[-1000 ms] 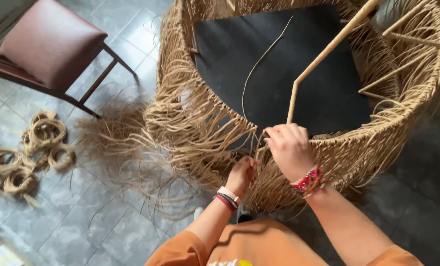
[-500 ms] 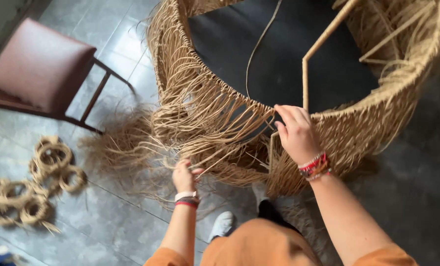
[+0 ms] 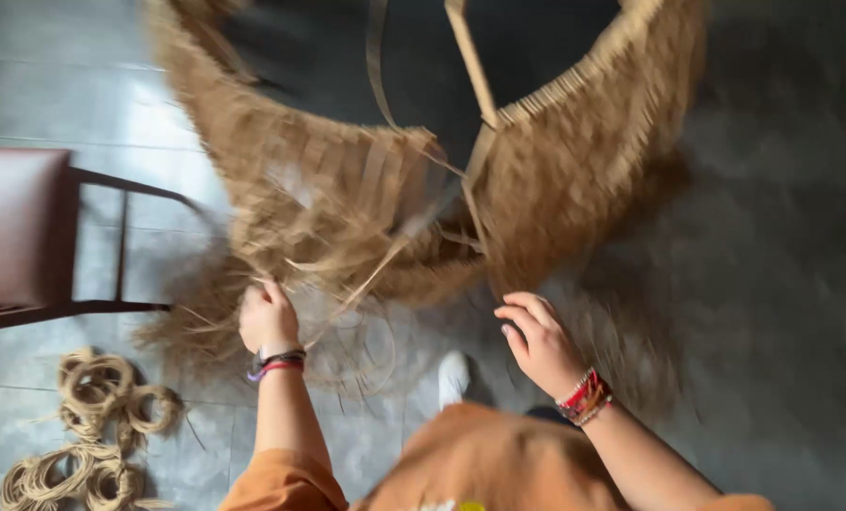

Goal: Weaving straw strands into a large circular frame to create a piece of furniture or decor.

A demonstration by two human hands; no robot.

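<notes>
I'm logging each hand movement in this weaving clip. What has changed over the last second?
The left hand dropped from the rim to the loose straw-coloured fringe at the round woven fibre frame and closed on strands. The right hand let go of the frame and hangs open below it. The red-seated chair and coiled fibre bundles stayed put.

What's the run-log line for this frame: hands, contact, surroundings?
left hand: gripping loose straw strands | right hand: open, beside woven basket, not touching | chair at left | cord coils on floor | frame blurred
</notes>
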